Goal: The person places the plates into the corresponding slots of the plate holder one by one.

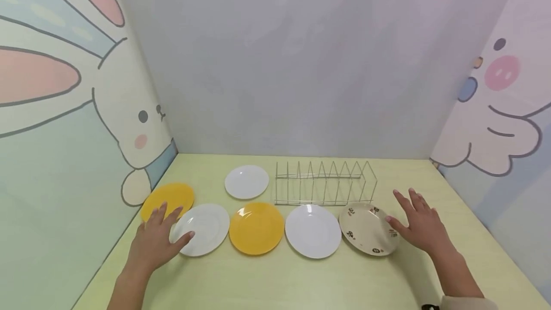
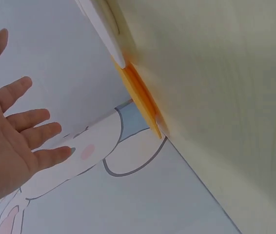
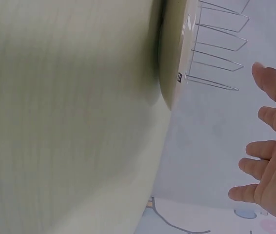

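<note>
With fingers spread, my left hand [image 1: 153, 242] hovers over the left white plate [image 1: 207, 233] and a yellow plate [image 1: 176, 196] by the left wall. My right hand [image 1: 421, 226], also spread, is above the right edge of a cream plate with small printed figures [image 1: 366, 231]. Both wrist views show the palms holding nothing, apart from the plates. Between the hands lie a second yellow plate [image 1: 256, 228] and another white plate [image 1: 313, 231]. Farther back is a smaller white plate [image 1: 247, 182]. A wire dish rack [image 1: 324, 189] with upright dividers stands behind the row.
The pale wood-grain table [image 1: 275, 281] meets a grey back wall [image 1: 292, 61]. Side panels with a cartoon rabbit [image 1: 125, 94] on the left and a cartoon pig [image 1: 495, 109] on the right bound it.
</note>
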Available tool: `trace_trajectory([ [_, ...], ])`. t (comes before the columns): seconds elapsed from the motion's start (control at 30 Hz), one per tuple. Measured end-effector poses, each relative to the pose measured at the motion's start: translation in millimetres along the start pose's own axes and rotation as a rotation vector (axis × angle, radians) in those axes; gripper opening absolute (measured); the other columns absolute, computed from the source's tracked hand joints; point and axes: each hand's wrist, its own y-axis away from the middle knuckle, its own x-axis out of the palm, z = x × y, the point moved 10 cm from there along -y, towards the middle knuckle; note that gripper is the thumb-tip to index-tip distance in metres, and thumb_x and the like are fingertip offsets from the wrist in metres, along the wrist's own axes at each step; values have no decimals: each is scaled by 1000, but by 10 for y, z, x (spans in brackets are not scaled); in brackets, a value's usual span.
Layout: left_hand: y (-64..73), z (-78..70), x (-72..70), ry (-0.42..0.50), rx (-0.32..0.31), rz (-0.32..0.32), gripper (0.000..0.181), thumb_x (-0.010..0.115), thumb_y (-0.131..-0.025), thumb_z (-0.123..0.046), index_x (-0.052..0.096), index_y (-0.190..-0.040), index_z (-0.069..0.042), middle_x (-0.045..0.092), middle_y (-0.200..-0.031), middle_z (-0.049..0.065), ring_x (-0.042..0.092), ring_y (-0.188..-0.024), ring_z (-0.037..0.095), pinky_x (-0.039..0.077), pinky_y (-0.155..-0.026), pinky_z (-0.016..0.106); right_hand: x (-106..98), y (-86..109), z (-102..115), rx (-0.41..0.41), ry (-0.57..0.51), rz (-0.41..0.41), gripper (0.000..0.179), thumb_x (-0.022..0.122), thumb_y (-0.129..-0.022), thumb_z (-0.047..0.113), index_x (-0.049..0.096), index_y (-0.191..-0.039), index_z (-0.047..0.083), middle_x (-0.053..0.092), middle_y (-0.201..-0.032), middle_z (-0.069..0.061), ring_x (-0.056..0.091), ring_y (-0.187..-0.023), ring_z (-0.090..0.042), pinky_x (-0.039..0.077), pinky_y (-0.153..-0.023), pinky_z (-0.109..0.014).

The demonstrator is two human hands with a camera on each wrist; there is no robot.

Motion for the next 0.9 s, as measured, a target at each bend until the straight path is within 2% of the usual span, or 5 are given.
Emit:
trace_trajectory([
  [0.13, -26, 63, -25, 19, -10, -10, 69, 66, -80, -49, 51, -128, -1, 39, -129, 36, 44, -109, 53, 41, -75, 64, -23, -61, -12, 0, -23, -4, 71, 62, -88, 35, 30, -143, 5, 27, -135, -39, 28, -119, -56, 27, -81, -72],
  [0.23, -24, 117, -23, 34, -31, 11, 67, 64, -82, -48, 50, -128, -1, 40, -128, 35, 46, -106, 54, 43, -71, 63, 4, -126, -24, 6, -61, 7, 70, 61, -89, 34, 28, -144, 3, 27, -135, -39, 29, -117, -57, 32, -77, -71],
  [0.47, -69, 262, 35, 127, -84, 42, 65, 62, -86, -44, 46, -130, 0, 38, -130, 36, 41, -112, 53, 40, -77, 65, 80, -332, -33, 0, -229, -26, 66, 61, -91, 24, 29, -140, -6, 33, -133, -37, 32, -117, -56, 28, -86, -68],
  [0.67, -121, 363, 29, 177, -80, 11, 64, 60, -87, -42, 46, -129, 4, 40, -128, 36, 37, -117, 51, 36, -85, 64, 169, -473, -97, 52, -307, -74, 60, 57, -93, 22, 31, -138, -9, 36, -130, -37, 34, -116, -55, 30, -87, -66],
  [0.9, -146, 561, 17, 240, -81, -68, 62, 63, -87, -36, 47, -125, 9, 45, -123, 35, 38, -114, 51, 32, -88, 64, 284, -588, -141, 114, -402, -114, 57, 54, -95, 20, 30, -138, -11, 37, -132, -36, 37, -117, -52, 39, -84, -61],
])
